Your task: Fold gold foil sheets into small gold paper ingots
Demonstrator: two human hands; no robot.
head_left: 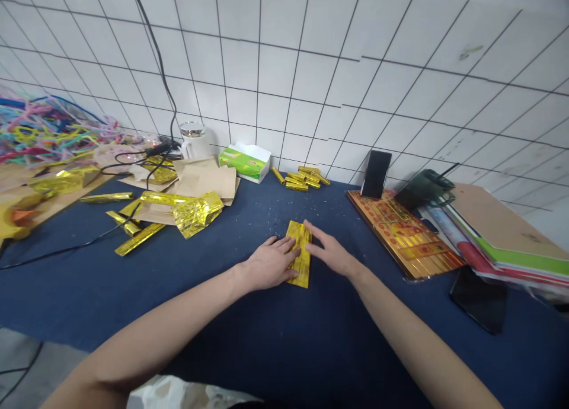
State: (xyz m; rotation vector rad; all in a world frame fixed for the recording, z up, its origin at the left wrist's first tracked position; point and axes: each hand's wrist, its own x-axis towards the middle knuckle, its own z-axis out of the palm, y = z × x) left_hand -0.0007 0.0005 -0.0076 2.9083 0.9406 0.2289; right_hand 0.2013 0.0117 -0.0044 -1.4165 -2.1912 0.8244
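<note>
1. Left hand: laid over the left part of the gold foil, fingers spread; this hand's nearer.
2. I see the gold foil flat on the blue tabletop, long axis running near to far.
3. Right hand: fingers apart, tips at right edge; foil lies leftward.

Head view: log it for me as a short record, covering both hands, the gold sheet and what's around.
left hand: spread on the gold sheet
right hand: open at the sheet's right edge, contact unclear
surface: blue tabletop
by the wall: gold rolls, tissue pack
to the left: crumpled foil, brown paper
to the right: propped phone
</note>
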